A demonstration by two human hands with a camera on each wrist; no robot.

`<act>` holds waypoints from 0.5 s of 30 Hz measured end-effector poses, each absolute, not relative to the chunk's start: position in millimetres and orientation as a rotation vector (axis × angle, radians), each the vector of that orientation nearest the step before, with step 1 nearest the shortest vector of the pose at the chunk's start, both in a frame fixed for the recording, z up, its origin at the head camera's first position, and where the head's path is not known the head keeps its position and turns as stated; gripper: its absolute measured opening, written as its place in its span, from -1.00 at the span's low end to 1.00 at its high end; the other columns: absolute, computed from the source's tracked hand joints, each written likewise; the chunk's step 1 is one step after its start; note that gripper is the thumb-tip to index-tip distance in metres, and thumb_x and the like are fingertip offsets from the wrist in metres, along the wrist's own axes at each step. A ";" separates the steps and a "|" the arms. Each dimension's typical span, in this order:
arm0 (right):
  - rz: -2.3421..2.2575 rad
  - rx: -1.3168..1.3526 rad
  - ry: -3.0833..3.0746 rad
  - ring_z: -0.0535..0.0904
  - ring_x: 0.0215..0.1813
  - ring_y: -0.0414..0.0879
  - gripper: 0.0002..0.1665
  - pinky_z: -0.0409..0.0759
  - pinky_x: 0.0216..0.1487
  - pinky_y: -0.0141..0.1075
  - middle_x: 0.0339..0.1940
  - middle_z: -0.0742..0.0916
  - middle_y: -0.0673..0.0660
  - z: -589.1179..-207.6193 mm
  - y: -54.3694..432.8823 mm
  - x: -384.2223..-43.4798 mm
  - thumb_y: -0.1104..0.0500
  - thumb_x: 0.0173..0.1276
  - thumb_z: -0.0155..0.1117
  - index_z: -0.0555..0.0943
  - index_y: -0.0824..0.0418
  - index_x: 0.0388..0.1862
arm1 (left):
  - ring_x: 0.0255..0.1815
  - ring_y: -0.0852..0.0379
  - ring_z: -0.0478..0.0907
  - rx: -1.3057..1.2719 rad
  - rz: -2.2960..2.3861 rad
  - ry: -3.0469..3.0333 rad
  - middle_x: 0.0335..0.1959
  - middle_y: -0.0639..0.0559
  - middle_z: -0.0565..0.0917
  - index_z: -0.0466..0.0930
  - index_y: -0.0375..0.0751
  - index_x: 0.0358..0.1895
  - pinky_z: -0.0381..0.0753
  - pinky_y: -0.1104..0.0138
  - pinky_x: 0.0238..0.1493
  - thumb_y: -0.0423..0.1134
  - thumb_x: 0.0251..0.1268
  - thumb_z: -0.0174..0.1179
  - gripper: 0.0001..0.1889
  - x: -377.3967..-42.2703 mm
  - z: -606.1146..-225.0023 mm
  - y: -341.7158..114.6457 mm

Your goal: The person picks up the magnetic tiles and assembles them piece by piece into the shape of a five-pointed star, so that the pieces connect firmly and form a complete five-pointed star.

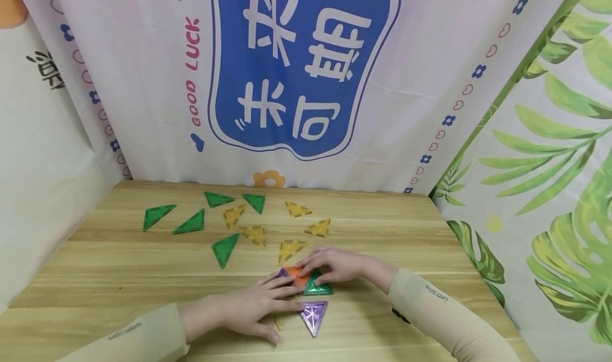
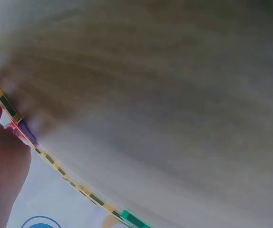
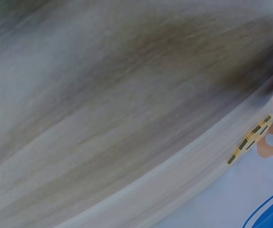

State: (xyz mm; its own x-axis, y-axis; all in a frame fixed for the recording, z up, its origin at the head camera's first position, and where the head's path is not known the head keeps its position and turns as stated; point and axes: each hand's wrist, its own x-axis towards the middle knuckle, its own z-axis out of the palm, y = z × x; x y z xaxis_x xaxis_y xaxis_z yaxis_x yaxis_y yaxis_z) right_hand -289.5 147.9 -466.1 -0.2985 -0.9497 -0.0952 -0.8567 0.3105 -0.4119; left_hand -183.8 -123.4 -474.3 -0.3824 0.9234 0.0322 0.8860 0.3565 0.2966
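In the head view, translucent triangular magnetic tiles lie grouped at the table's front. My left hand [image 1: 251, 309] lies palm down with fingers stretched out over a purple tile [image 1: 283, 272] and the left side of an orange tile [image 1: 299, 278]. One of its fingertips reaches the corner of a separate purple triangle tile [image 1: 314, 317]. A yellow tile [image 1: 279, 322] is mostly hidden under that hand. From the right, my right hand [image 1: 337, 263] rests fingertips on the orange tile, its thumb on the teal-green tile [image 1: 319, 286] beside it.
Behind the hands lie several loose green triangle tiles [image 1: 224, 249] and several yellow ones [image 1: 291, 250], spread left and centre on the wooden table [image 1: 119, 277]. A printed cloth [image 1: 158, 139] hangs along the back edge. Beside the right forearm is a small black object [image 1: 399, 315].
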 end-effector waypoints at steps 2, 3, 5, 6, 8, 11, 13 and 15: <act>-0.412 -1.631 2.258 0.35 0.30 -0.24 -0.52 0.32 0.34 -0.30 0.36 0.44 -0.14 -466.6 147.9 -289.7 0.01 0.32 0.24 0.50 -0.07 0.23 | 0.51 -0.15 -0.12 1.662 0.374 2.473 0.51 0.00 0.04 0.05 0.19 0.48 -0.03 -0.25 0.34 0.30 0.27 -0.04 -0.26 -184.1 -475.7 -123.6; -0.416 -1.629 2.255 0.35 0.30 -0.23 -0.52 0.32 0.34 -0.30 0.36 0.44 -0.13 -466.5 147.9 -289.6 0.01 0.32 0.24 0.50 -0.07 0.24 | 0.51 -0.15 -0.11 1.663 0.364 2.477 0.52 0.01 0.03 0.04 0.18 0.48 -0.03 -0.25 0.35 0.31 0.27 -0.05 -0.26 -184.2 -475.9 -123.4; -0.418 -1.617 2.252 0.35 0.30 -0.23 -0.51 0.31 0.34 -0.29 0.36 0.44 -0.13 -466.1 147.9 -289.2 0.02 0.32 0.25 0.50 -0.07 0.24 | 0.51 -0.15 -0.10 1.660 0.360 2.484 0.52 0.03 0.02 0.04 0.17 0.48 0.00 -0.24 0.35 0.31 0.27 -0.05 -0.25 -184.2 -475.8 -122.7; -0.420 -1.609 2.252 0.34 0.30 -0.23 -0.51 0.31 0.34 -0.28 0.36 0.43 -0.14 -466.1 147.9 -289.1 0.02 0.32 0.25 0.50 -0.07 0.24 | 0.51 -0.15 -0.09 1.658 0.358 2.487 0.52 0.03 0.01 0.04 0.17 0.48 0.01 -0.23 0.35 0.31 0.27 -0.05 -0.25 -184.2 -475.8 -122.4; -0.420 -1.593 2.251 0.34 0.31 -0.23 -0.51 0.30 0.35 -0.27 0.37 0.43 -0.14 -465.4 147.9 -288.6 0.02 0.31 0.25 0.50 -0.07 0.24 | 0.51 -0.15 -0.08 1.648 0.354 2.491 0.53 0.04 0.00 0.02 0.17 0.49 0.02 -0.22 0.35 0.32 0.26 -0.05 -0.24 -184.4 -475.2 -122.0; -0.415 -1.585 2.252 0.33 0.32 -0.22 -0.50 0.29 0.36 -0.26 0.37 0.42 -0.14 -464.4 147.7 -287.8 0.01 0.32 0.25 0.50 -0.07 0.24 | 0.51 -0.14 -0.07 1.635 0.349 2.495 0.53 0.05 -0.01 0.01 0.19 0.49 0.04 -0.22 0.35 0.34 0.25 -0.06 -0.22 -184.4 -475.5 -121.5; -0.415 -1.586 2.252 0.34 0.32 -0.21 -0.50 0.29 0.36 -0.26 0.37 0.42 -0.14 -463.8 147.5 -287.2 0.02 0.31 0.25 0.50 -0.06 0.24 | 0.50 -0.13 -0.05 1.648 0.347 2.495 0.53 0.03 0.00 0.01 0.18 0.49 0.03 -0.22 0.35 0.35 0.24 -0.05 -0.21 -184.4 -475.6 -120.7; -0.418 -1.589 2.252 0.34 0.32 -0.21 -0.50 0.29 0.36 -0.26 0.37 0.43 -0.13 -463.3 147.5 -286.8 0.03 0.31 0.25 0.50 -0.05 0.24 | 0.50 -0.10 -0.02 1.682 0.362 2.487 0.52 0.03 0.05 0.05 0.14 0.48 0.05 -0.20 0.35 0.34 0.23 -0.04 -0.21 -184.8 -475.3 -118.7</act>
